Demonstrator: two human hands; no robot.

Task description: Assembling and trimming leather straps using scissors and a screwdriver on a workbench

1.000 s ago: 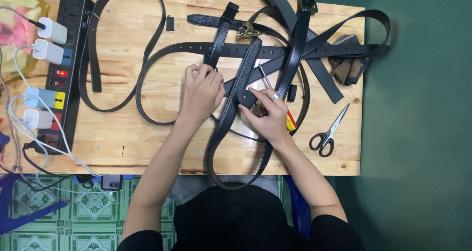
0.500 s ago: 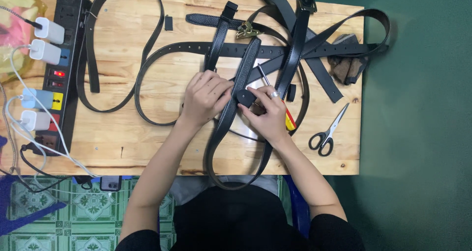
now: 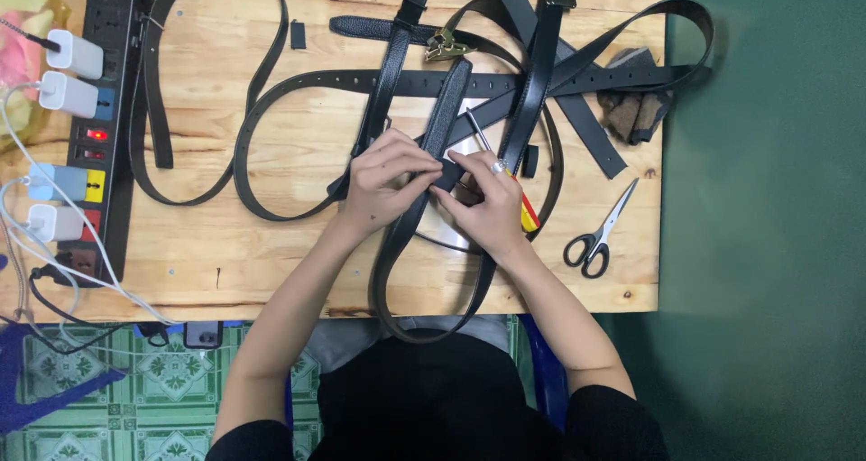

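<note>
Two hands meet at the middle of a wooden table. Left hand and right hand both pinch a black leather belt, fingers closed on the strap where it loops toward the table's near edge. Several other black belts lie spread behind. Scissors rest to the right, well apart; a power strip with plugged chargers lies at the left edge.

Both hands meet over a black belt on the wooden table. The left hand and right hand pinch its strap between fingertips. A screwdriver lies under the right hand; scissors rest nearby, a power strip far left.
</note>
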